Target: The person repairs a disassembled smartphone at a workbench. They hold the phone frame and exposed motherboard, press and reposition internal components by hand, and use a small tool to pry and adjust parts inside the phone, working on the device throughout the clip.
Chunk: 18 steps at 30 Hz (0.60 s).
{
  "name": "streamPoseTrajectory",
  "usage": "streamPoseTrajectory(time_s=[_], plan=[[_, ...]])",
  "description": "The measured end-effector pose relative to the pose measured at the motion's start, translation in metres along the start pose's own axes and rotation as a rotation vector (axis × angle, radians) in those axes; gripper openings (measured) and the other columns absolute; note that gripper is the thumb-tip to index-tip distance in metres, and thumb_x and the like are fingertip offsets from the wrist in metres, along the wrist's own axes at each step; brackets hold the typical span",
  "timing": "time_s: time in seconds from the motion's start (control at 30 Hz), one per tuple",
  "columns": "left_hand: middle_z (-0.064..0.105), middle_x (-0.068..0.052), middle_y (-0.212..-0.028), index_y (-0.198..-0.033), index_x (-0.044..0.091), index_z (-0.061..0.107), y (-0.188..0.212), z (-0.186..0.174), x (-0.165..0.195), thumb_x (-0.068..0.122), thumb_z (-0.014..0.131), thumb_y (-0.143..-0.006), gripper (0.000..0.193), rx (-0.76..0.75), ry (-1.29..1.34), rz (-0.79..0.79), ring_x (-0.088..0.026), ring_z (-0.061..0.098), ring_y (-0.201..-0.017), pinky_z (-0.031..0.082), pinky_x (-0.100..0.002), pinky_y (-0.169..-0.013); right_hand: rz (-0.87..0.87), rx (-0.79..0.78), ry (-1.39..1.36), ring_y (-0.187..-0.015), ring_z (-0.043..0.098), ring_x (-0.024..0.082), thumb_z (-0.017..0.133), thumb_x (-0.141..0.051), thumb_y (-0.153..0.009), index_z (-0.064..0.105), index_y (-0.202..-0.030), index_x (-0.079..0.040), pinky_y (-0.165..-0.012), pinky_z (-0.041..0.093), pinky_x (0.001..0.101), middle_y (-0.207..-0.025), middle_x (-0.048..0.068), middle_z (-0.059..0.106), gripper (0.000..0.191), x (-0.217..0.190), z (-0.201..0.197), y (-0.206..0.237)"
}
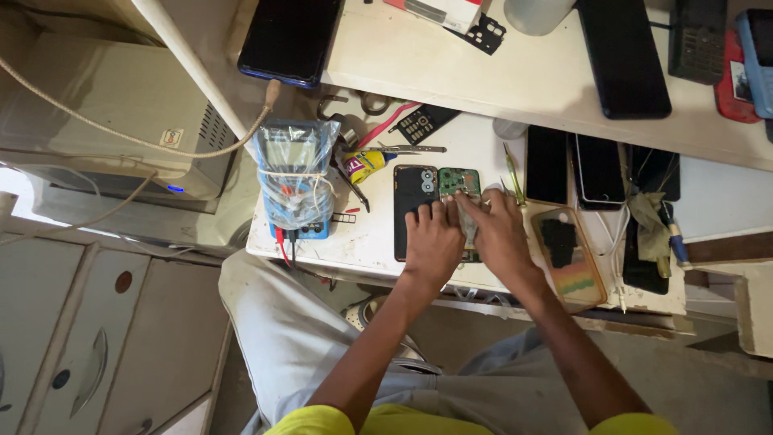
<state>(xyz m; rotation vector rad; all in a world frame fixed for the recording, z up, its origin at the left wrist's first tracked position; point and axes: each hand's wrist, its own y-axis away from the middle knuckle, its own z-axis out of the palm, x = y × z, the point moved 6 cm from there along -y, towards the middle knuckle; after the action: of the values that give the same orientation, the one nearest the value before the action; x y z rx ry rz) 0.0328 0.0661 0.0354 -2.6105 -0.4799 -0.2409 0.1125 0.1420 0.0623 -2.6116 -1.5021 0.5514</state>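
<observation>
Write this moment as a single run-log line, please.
left hand: on opened phone | right hand: on same phone | black back cover: beside, left | multimeter: far left | table: white

Left hand [431, 242] and right hand [501, 234] are pressing on an opened phone [460, 187] that is showing a matt green circuit board, with a smooth black plastic back cover [415, 205] lying just left of it on the worn, scuffed white-painted bench [370, 242]. To the left, a blue plastic multimeter [295, 173] is sitting wrapped in crinkled clear film; to the right, a glossy translucent phone case [568, 256] is catching light. Far right, glossy black glass phones [598, 167] are reflecting, beside a limp olive cloth [646, 219].
</observation>
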Motion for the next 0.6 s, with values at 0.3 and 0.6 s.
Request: streamPoseTrajectory(time_s=[0.3,0.6], plan=[[0.062,-0.015,-0.102,-0.124,-0.004,0.062,0.001,0.001,-0.003,0.019,0.065,-0.084,0.047,-0.129,0.088,-0.018,-0.032,0.057,-0.096,0.042,-0.047,-0.082,-0.071,-0.135,0.018,-0.098,0.055,0.035,0.058,0.012,-0.076,0.069,-0.136,-0.015,-0.083,0.05,0.0449,-0.102,0.014,0.056,0.067,0.004,-0.014,-0.011],[0.062,-0.015,-0.101,-0.127,-0.005,0.064,0.002,-0.004,-0.002,0.016,0.064,-0.084,0.048,-0.035,0.072,-0.007,-0.031,0.057,-0.095,0.042,-0.046,-0.082,-0.183,-0.316,0.041,-0.095,0.052,0.034,0.057,0.011,-0.075,0.064,-0.14,-0.017,-0.087,0.047,0.0441,-0.101,0.015,0.056,0.071,0.025,-0.004,-0.024]])
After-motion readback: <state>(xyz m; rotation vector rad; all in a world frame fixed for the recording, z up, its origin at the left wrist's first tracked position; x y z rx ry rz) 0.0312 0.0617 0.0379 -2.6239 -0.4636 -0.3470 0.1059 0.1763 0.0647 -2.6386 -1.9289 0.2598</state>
